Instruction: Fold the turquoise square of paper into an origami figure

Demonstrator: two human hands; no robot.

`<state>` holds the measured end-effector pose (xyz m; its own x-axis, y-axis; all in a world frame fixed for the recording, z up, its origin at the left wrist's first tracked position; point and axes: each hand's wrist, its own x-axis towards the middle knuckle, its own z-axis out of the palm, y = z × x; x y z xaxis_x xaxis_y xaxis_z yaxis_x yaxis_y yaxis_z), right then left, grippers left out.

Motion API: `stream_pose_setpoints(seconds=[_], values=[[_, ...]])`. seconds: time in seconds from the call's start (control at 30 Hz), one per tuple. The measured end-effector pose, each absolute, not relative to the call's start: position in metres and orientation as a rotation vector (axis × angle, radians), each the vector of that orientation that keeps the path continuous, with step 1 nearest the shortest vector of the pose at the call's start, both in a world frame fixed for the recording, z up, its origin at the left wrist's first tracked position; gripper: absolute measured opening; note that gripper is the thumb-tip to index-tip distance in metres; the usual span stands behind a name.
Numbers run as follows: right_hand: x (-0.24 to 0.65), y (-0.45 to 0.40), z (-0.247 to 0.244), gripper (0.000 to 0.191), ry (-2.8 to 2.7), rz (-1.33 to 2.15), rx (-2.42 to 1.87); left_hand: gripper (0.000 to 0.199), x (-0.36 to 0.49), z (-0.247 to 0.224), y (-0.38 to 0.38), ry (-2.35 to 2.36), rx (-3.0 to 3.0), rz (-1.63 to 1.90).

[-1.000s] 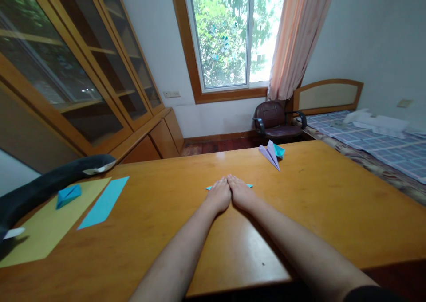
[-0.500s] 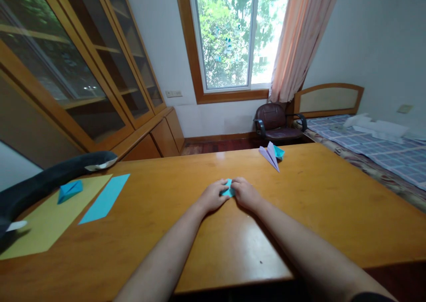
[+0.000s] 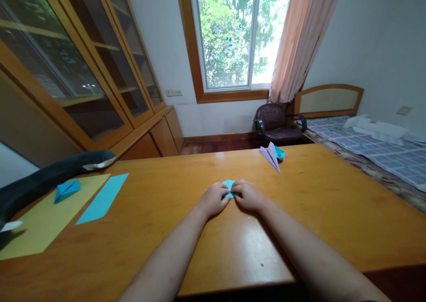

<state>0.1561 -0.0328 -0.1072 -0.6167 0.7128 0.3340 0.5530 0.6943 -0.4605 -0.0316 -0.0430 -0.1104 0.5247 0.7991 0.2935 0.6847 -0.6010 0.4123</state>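
Observation:
A small piece of light blue paper [image 3: 229, 184] lies on the wooden table [image 3: 159, 182], between my two hands. My left hand [image 3: 214, 199] grips its left side with bent fingers. On the right side, the fingers of my right hand [image 3: 246, 195] are closed on the same paper. The fingertips of both hands nearly meet at its middle. Much of the paper is hidden under the fingers, with its top edge and narrow tips at the far left and right showing.
At the left lie a yellow sheet [image 3: 46, 224], a folded blue paper [image 3: 67, 190], a blue strip [image 3: 103, 199] and a dark plush toy [image 3: 49, 173]. Toward the back right are a purple paper plane [image 3: 270, 156] and a folded teal paper [image 3: 279, 153].
The blue paper shows wider now, with tips visible beyond both hands. My right hand has shifted slightly right, and my fingers have changed position on the paper.

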Motion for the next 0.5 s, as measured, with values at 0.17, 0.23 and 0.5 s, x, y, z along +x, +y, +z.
stream_pose_setpoints(seconds=[0.17, 0.23, 0.5], values=[[0.1577, -0.0299, -0.106, 0.017, -2.392, 0.478, -0.939, 0.017, -0.0313, -0.1101, -0.044, 1.28, 2.515, 0.682], [0.1581, -0.0287, -0.1064, 0.016, -2.389, 0.494, -0.934, 0.016, -0.0314, -0.1096, -0.0438, 1.288, 2.518, 0.67], [0.1592, -0.0277, -0.1077, 0.015, -2.362, 0.533, -0.94, 0.021, -0.0317, -0.1079, -0.0422, 1.254, 2.493, 0.677]])
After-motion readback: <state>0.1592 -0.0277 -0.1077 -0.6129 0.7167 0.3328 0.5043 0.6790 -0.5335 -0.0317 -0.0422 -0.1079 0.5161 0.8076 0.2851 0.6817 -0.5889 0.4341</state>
